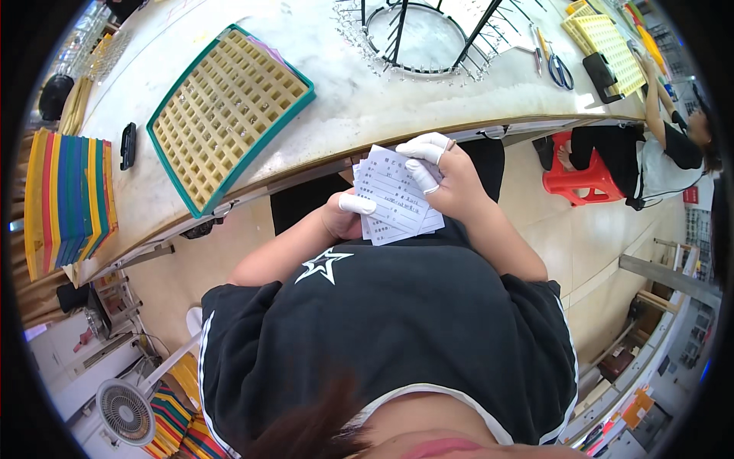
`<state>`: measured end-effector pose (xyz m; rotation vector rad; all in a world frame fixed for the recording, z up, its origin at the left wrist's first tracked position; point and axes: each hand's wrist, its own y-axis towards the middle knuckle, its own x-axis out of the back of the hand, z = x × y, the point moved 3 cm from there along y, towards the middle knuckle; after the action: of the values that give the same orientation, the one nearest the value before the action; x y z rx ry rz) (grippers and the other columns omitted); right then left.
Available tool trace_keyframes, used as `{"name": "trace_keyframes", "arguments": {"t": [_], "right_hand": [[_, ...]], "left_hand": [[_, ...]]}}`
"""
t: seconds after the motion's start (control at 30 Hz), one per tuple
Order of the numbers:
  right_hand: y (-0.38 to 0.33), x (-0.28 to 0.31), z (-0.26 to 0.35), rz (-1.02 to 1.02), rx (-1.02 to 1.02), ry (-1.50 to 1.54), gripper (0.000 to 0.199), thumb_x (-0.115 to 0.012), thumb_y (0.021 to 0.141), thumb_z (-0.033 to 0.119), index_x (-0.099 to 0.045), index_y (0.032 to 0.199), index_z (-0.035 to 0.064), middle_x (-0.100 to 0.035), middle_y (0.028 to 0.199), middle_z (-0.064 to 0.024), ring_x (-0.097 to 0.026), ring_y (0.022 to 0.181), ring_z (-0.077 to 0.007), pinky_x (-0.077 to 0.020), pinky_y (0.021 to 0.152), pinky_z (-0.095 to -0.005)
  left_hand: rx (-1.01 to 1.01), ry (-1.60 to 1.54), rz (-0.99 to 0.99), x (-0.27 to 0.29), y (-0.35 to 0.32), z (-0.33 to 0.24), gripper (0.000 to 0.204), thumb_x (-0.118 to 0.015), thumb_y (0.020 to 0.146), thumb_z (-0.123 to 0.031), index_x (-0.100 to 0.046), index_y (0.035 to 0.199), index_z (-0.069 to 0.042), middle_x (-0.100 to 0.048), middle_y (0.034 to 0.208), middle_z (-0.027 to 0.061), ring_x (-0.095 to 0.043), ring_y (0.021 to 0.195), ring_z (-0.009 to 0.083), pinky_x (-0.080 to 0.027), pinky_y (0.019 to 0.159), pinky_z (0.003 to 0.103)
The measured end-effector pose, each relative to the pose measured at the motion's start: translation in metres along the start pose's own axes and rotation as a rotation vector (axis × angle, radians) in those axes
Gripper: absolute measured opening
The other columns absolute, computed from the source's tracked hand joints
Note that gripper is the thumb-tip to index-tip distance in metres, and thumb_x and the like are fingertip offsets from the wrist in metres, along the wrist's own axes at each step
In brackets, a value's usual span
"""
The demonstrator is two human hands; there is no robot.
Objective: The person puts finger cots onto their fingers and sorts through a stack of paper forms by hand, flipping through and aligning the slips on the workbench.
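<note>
A small fanned stack of white printed paper slips (pixel 391 193) with handwriting is held in front of my chest, just off the table's front edge. My left hand (pixel 348 215) grips the slips at their lower left, a white finger cot on the thumb lying over them. My right hand (pixel 447 174), with white finger cots on thumb and fingers, pinches the upper right edge of the top slip. Beyond the hands, on the left of the table, lies a green-rimmed tray (pixel 229 115) with a cream grid of square pockets; a few hold small shiny pieces.
On the white marbled table (pixel 336 99) stands a black round rack (pixel 417 38) hung with small shiny pieces. Scissors (pixel 560 70) and a black device (pixel 602 76) lie to its right. Coloured trays (pixel 69 203) are stacked at left. A person sits on a red stool (pixel 581 183) at right.
</note>
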<state>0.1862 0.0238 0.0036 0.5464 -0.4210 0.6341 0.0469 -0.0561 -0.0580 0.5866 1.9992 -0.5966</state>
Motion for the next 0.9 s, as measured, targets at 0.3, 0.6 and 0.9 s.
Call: {"name": "trace_keyframes", "arguments": {"t": [0.3, 0.6, 0.9], "right_hand": [[0.01, 0.007, 0.013, 0.281, 0.025, 0.018, 0.025, -0.061, 0.075, 0.007, -0.062, 0.1, 0.0082, -0.059, 0.087, -0.0089, -0.055, 0.084, -0.0268, -0.0445, 0.076, -0.034], [0.021, 0.002, 0.01, 0.451, 0.074, -0.115, 0.055, -0.05, 0.056, -0.011, -0.062, 0.105, 0.0094, -0.058, 0.095, -0.0097, -0.054, 0.092, -0.0284, -0.0438, 0.08, -0.0342], [0.023, 0.015, 0.021, 0.228, -0.07, -0.329, 0.048, -0.06, 0.074, 0.01, -0.049, 0.121, 0.0101, -0.058, 0.096, -0.0142, -0.055, 0.09, -0.0319, -0.0445, 0.078, -0.0378]], "left_hand": [[0.063, -0.107, 0.087, 0.0, 0.004, 0.004, 0.074, -0.063, 0.063, -0.024, -0.036, 0.128, 0.0, -0.047, 0.122, 0.0226, -0.048, 0.111, 0.0379, -0.04, 0.095, 0.047], [0.143, -0.14, 0.084, -0.003, 0.004, -0.001, 0.062, -0.058, 0.072, -0.009, -0.034, 0.128, 0.001, -0.046, 0.122, 0.0229, -0.049, 0.112, 0.0355, -0.041, 0.094, 0.045], [0.127, -0.018, -0.109, -0.005, 0.01, -0.001, 0.058, -0.064, 0.069, -0.005, -0.042, 0.123, -0.001, -0.053, 0.114, 0.018, -0.053, 0.107, 0.0303, -0.043, 0.094, 0.043]]}}
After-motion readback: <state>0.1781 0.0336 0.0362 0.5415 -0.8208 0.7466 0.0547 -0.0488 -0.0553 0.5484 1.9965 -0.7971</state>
